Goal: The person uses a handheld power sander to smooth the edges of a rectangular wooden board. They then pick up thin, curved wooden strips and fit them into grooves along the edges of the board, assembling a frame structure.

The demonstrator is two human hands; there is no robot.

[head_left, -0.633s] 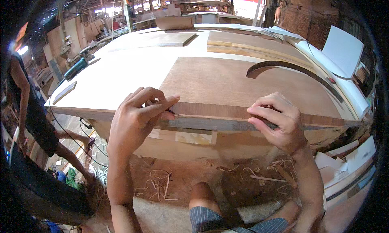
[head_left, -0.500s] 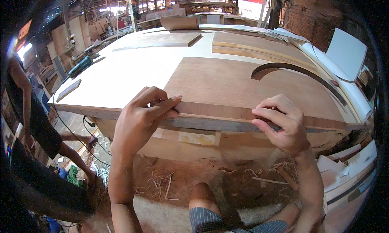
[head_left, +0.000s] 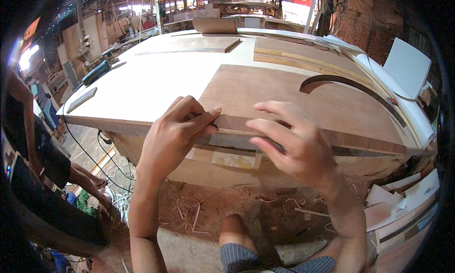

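A brown plywood panel lies flat at the near side of the workbench. Along its front edge runs a brown wood-grain edging strip. My left hand is closed at the panel's near left corner, thumb and forefinger pinching the strip's end there. To its right, my right hand hovers in front of the same edge with fingers apart and slightly blurred, and nothing shows in them. Part of the strip is hidden behind the right hand. A loose dark brown strip curves across the right part of the panel.
A green power tool with a cord and a small flat piece lie on the white benchtop at left. Stacked panels stand behind. Another person is at the left. Strip offcuts litter the floor.
My right hand has moved left along the panel's front edge toward the left hand, and its fingers have spread. The left hand keeps its pinch at the corner. The view has shifted slightly.
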